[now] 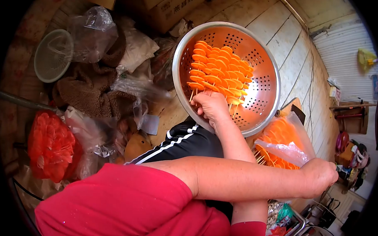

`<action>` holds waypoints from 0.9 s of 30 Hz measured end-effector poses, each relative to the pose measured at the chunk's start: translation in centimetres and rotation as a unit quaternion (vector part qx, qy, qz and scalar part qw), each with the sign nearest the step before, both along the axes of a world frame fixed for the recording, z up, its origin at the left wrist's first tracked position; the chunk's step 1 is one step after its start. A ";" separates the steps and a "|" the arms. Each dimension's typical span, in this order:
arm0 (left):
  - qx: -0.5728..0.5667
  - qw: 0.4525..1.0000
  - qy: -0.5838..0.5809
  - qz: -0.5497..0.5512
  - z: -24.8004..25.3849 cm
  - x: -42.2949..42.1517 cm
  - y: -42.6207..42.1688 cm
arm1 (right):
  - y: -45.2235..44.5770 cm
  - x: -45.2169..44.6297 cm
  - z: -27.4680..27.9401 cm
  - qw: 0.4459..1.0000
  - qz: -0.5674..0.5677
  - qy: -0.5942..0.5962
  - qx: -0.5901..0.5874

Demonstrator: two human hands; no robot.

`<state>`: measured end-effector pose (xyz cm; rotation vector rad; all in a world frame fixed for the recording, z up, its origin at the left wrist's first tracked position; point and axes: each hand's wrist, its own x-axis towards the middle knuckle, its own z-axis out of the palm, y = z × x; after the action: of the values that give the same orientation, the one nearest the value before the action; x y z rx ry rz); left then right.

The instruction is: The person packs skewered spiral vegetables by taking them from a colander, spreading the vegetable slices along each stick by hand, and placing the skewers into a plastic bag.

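A large metal colander (181, 55) with punched holes holds several wooden skewers threaded with thin orange round slices (217, 71). My right hand (212, 106) is inside its near side, with fingers closed around the bare ends of skewers. To the right, my left arm crosses over my right forearm. My left hand (320, 176) is closed at the edge of a clear plastic bag (303, 134), its fingers mostly turned away. More orange-slice skewers (278, 135) lie in and under that bag, their stick ends pointing left.
A red plastic bag (52, 146), a brown fleecy cloth (90, 89) and a pale plastic basket (53, 56) lie at the left. Behind stands a cardboard box (168, 9). A tray edge (297, 226) with small packets is at lower right. My knee is beneath the colander.
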<state>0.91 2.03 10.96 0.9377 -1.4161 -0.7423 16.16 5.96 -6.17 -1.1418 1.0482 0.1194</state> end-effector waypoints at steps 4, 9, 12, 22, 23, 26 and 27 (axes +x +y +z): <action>-0.019 0.999 -0.001 -0.032 -0.1 0.4 0.1 | -0.2 -0.4 0.2 0.995 -0.021 -0.052 0.078; -0.011 0.999 0.033 -0.032 -0.2 -0.1 0.1 | -0.4 -1.4 1.8 0.973 -0.087 -0.156 0.146; 0.008 0.997 0.069 -0.030 -0.1 0.2 0.3 | 0.0 -2.2 3.6 0.974 -0.085 -0.176 0.117; -0.081 0.995 0.065 0.003 -0.7 0.4 0.0 | 3.5 -16.0 8.0 0.959 -0.190 -0.211 0.025; -0.082 0.995 0.051 0.010 -0.7 0.6 -0.1 | 4.3 -18.2 7.7 0.944 -0.243 -0.224 0.015; -0.075 0.997 0.018 0.016 -0.1 1.2 0.0 | 6.0 -24.1 10.4 0.979 -0.124 -0.079 -0.140; -0.064 0.998 0.013 0.009 0.1 1.4 0.1 | 6.6 -25.6 11.2 0.984 -0.118 -0.039 -0.127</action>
<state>2.33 2.10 11.10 0.8382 -1.4126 -0.6407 -9.41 12.56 4.98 -1.2303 1.1431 -0.2507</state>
